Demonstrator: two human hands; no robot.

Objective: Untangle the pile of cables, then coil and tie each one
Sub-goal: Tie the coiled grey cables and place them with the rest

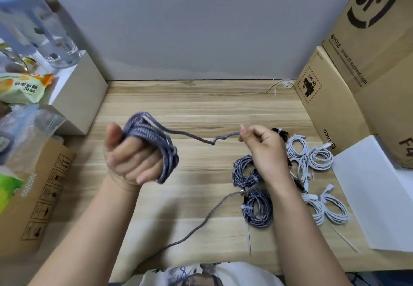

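A pale wooden tabletop (201,97) runs up to a grey wall, boxes at both sides. Above it the left hand (128,156) is closed through a coil of grey braided cable (152,138). The right hand (261,144) pinches the cable's free end, which looks light, limp and faintly kinked. Right of that coil lie tied grey bundles (252,187) and white bundles (312,169). I judge the loops likely to slip unless gripped together where they cross the palm.

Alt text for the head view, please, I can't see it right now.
Left hand holds a coil of blue braided cable; right hand pinches its free end. Tied blue coils and white coils lie on the wooden table.
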